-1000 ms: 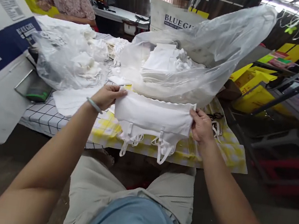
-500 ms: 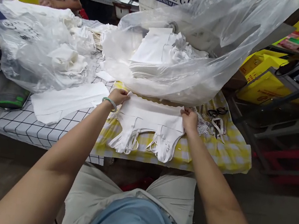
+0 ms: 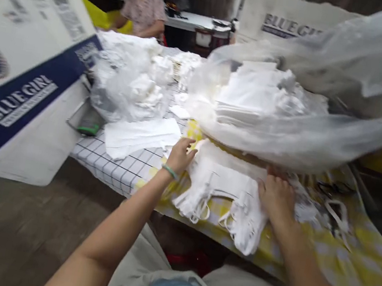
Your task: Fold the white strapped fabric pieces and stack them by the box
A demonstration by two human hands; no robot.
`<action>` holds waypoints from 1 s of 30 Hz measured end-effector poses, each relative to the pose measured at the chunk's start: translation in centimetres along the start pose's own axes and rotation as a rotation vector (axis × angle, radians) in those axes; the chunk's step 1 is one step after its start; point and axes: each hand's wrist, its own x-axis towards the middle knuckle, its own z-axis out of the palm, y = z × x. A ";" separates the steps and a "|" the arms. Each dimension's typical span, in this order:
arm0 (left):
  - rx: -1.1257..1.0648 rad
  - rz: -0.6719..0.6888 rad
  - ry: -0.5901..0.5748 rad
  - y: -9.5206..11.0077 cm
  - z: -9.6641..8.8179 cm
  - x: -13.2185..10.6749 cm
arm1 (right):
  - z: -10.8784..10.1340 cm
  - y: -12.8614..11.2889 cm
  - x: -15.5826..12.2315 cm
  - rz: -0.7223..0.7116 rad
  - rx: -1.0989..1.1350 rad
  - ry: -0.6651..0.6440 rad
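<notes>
My left fingers [image 3: 188,143] are parted; my right fingers [image 3: 275,177], I can't tell. The white garment [image 3: 230,180] looks limp, light: pinch its far corners.

The white garment [image 3: 228,180] looks like matt cloth, smooth across its panel and bunched at the straps. Behind it I see a big see-through plastic bag [image 3: 285,141], glossy and creased, around a stack of matt white fabric pieces [image 3: 250,87]. The carton [image 3: 32,89] is smooth, printed cardboard. The yellow checked cover [image 3: 347,274] looks rumpled; whether the flatter white checked cover [image 3: 111,164] is cloth or plastic, I can't tell.
</notes>
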 end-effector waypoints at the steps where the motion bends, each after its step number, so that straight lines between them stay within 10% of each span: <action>1: 0.010 0.020 0.089 -1.2 -1.9 -0.7 | -0.5 -1.8 0.4 -0.095 0.081 0.033; 5: 0.307 -0.260 0.464 -8.1 -12.4 -2.2 | -0.7 -13.1 3.8 -0.454 0.525 -0.138; 9: 0.571 -0.638 0.365 -14.3 -19.7 -1.7 | 3.9 -24.3 10.8 -0.342 0.503 -0.382; 16: 0.615 -0.702 0.309 -16.4 -18.0 0.9 | 11.0 -31.2 20.1 -0.026 0.266 -0.450; 30: 0.488 -0.823 0.203 -17.1 -19.3 4.7 | 11.6 -32.6 20.8 0.053 0.362 -0.560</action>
